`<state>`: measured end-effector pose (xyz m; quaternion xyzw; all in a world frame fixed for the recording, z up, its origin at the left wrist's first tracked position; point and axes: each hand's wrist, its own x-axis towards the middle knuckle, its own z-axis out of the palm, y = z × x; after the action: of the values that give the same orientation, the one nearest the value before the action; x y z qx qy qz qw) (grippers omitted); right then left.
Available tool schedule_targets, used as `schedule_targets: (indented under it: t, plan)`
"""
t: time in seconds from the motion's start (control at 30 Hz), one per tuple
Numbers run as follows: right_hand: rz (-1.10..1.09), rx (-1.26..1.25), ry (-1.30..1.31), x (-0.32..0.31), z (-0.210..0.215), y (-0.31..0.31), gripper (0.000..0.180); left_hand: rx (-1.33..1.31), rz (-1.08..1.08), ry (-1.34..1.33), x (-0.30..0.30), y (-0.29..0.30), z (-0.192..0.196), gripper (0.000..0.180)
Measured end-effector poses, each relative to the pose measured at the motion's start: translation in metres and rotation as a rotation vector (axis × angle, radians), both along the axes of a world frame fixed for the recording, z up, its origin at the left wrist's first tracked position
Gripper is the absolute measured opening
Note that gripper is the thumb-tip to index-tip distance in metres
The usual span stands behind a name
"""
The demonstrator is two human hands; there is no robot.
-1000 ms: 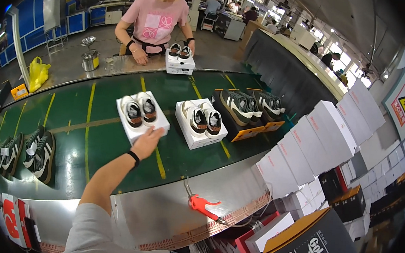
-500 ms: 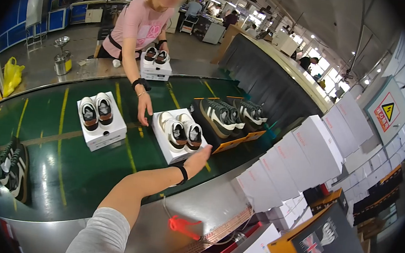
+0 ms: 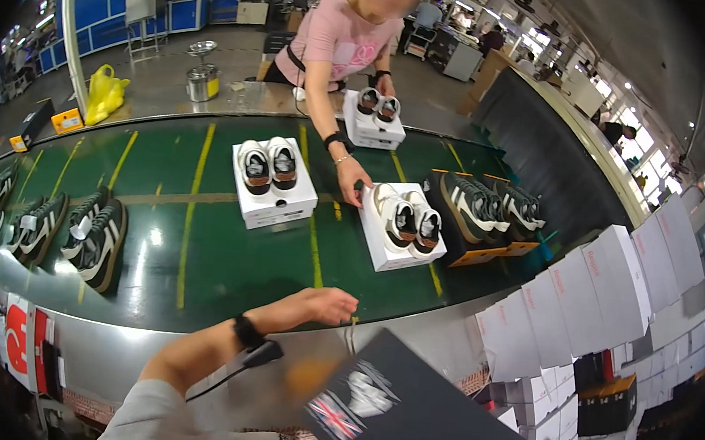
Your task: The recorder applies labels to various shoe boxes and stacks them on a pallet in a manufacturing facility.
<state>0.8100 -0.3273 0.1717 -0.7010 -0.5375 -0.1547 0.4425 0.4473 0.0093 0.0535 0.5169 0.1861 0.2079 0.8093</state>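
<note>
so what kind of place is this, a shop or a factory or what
Most likely a shoe factory's packing line. A green conveyor belt carries pairs of trainers on white shoe boxes, more white boxes are stacked beside it, and a co-worker's hand touches one box from across the belt.

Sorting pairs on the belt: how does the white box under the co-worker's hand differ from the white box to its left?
The right white box carries cream shoes and the co-worker's hand touches it; the left white box carries shoes with black heels and is untouched. Both lie on the green belt, one pair atop each.
</note>
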Motion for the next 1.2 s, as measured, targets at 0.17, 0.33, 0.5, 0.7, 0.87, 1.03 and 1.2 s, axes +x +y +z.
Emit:
schedule_targets:
  t: [0.17,0.33,0.5,0.7,0.87,1.03,1.2]
  plan:
    - [0.459,-0.001,0.378,-0.064,0.009,0.057,0.005,-0.124,-0.019,-0.248,-0.117,-0.082,0.030,0.096]
    - [0.753,-0.397,0.732,-0.137,0.007,0.102,0.033,0.062,0.374,0.154,-0.164,-0.126,0.022,0.068]
    - [0.918,-0.489,1.068,-0.176,0.000,0.110,0.036,-0.188,0.467,-0.140,-0.209,-0.155,0.012,0.049]
    - [0.922,-0.500,0.937,-0.215,-0.014,0.122,0.028,-0.278,0.599,-0.245,-0.230,-0.177,-0.009,0.037]
    - [0.858,-0.606,0.933,-0.225,-0.007,0.130,0.029,-0.369,0.736,-0.268,-0.238,-0.182,-0.015,0.050]
    - [1.061,-0.534,0.913,-0.221,0.007,0.135,0.061,-0.448,0.668,-0.305,-0.246,-0.164,-0.019,0.048]
    - [1.062,-0.512,-0.093,-0.253,0.019,0.125,0.129,-0.519,0.700,0.045,-0.274,-0.125,-0.015,0.055]
